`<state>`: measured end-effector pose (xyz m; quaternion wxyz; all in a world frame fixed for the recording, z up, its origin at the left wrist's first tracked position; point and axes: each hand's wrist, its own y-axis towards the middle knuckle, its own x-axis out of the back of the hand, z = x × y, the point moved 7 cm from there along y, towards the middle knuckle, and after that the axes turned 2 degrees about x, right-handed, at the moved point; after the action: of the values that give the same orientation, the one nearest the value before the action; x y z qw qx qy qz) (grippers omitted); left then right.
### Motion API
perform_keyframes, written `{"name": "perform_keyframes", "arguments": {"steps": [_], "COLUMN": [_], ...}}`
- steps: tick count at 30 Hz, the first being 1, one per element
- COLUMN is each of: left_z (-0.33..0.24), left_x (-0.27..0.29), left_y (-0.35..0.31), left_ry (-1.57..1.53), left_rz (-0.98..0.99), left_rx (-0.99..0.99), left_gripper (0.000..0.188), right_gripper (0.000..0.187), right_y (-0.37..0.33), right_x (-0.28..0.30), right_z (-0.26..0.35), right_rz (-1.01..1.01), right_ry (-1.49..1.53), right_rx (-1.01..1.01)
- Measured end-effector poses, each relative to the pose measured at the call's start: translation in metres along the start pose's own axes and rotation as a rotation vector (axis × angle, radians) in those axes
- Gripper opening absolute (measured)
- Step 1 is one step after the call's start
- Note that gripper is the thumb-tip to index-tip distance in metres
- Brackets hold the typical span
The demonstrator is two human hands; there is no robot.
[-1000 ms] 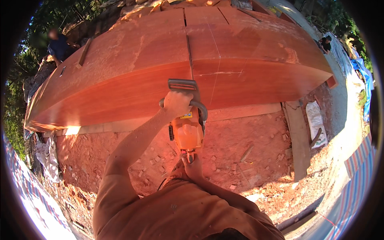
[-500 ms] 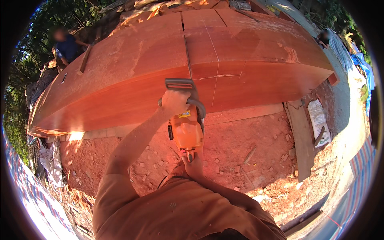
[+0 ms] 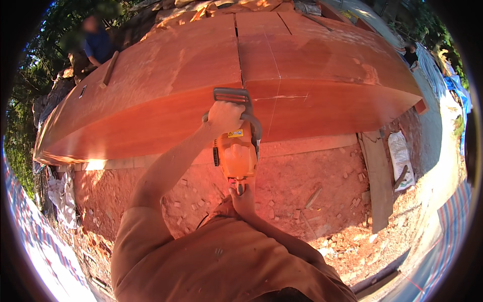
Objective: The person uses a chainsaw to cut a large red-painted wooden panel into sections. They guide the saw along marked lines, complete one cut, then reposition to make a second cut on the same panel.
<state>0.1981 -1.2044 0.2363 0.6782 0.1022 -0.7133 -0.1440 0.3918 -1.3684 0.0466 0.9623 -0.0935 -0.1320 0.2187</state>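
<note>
An orange chainsaw [image 3: 236, 157] is held in front of me, its nose against the near face of a huge reddish-brown timber [image 3: 176, 108]. My left hand [image 3: 226, 117] is closed around the front handle, just below the dark hand guard [image 3: 230, 94]. Low down near my body, my right hand [image 3: 244, 200] grips the rear handle. A narrow dark slit [image 3: 240, 55] runs across the timber's top, in line with the saw. The saw's bar and chain are not visible. Thin pale marking lines [image 3: 279, 77] cross the wood to the right of the slit.
Reddish ground with wood chips [image 3: 302, 186] lies below the timber. A loose plank [image 3: 377, 181] and a white sack [image 3: 401, 158] are at the right. One person [image 3: 98, 45] stands behind the timber's left end, another [image 3: 410, 54] beyond the right end. Striped sheeting [image 3: 455, 216] borders the site.
The chainsaw's front and my left hand have shifted slightly up and forward along the timber's face. Both hands keep their grips. The person at far left has straightened a little.
</note>
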Motion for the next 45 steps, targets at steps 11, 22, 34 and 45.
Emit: {"name": "perform_keyframes", "arguments": {"steps": [11, 22, 34, 45], "left_z": [0.015, 0.018, 0.014, 0.021], "left_x": [-0.004, -0.007, -0.013, -0.012], "left_y": [0.023, 0.031, 0.014, 0.016], "left_ry": [0.059, 0.042, 0.037, 0.027], "left_rz": [0.118, 0.125, 0.229, 0.078], "left_rx": [0.043, 0.04, 0.11, 0.032], "left_gripper": [0.019, 0.019, 0.02, 0.016], "right_gripper": [0.04, 0.04, 0.043, 0.043], "right_y": [0.018, 0.02, 0.004, 0.011], "right_x": [-0.001, -0.002, 0.002, -0.001], "right_z": [0.013, 0.013, 0.008, 0.019], "right_rz": [0.006, -0.039, -0.025, 0.016], "right_ry": [-0.05, 0.01, -0.04, -0.071], "right_rx": [0.015, 0.019, -0.011, -0.054]}}
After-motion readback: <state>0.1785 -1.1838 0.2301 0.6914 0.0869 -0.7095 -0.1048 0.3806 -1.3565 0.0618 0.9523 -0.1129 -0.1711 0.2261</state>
